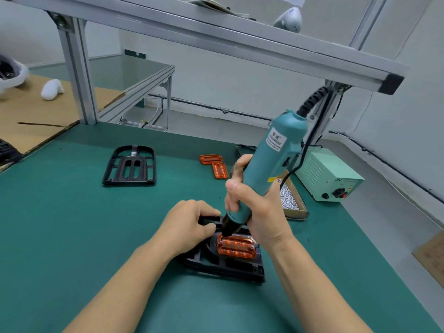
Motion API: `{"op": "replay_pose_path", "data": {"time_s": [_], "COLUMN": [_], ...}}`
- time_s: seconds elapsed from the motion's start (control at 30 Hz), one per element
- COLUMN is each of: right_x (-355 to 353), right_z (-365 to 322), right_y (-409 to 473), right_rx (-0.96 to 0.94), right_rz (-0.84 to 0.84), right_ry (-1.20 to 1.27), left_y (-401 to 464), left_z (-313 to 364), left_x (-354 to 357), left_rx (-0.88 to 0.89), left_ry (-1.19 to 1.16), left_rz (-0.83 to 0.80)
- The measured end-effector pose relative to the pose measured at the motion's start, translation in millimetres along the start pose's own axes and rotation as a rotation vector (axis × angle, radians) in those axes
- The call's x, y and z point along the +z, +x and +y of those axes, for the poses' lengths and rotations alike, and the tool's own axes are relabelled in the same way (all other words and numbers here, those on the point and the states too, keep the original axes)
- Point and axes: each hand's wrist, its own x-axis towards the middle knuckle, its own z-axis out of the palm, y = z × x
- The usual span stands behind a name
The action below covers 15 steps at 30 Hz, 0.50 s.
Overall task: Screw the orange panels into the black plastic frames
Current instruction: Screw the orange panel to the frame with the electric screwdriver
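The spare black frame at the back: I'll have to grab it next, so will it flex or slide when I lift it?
The spare frame looks like thin, openwork plastic, so probably light and slightly flexible. It lies flat on the smooth green mat, so a push would likely slide it, not tip it.

Orange panel [236, 246] sits flat in the near black frame [223, 263].

bright, even overhead light; soft shadows; wide-angle bending at edges; slightly soft focus.
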Motion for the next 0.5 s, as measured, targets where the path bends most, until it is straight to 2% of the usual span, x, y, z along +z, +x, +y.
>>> {"op": "replay_pose_path", "data": {"time_s": [0.17,0.23,0.4,0.5], "right_x": [4,8,19,25], "right_z": [-8,-9,-4,-2], "right_y": [-4,-1,7,14], "right_rx": [0.015,0.035,0.068,0.076], "right_rz": [-0.083,-0.054,0.313,0.428], "right_ry": [-0.01,-0.022,-0.136,-0.197], "left_y": [2,2,5,4], "left_z": [1,-1,-5,-3], "left_x": [3,4,8,8], "left_rx": [0.097,0.137,0.196,0.204], "left_ry": [0.142,0.147,0.22,0.241], "left_rz": [-0.006,0.003,0.018,-0.004]}}
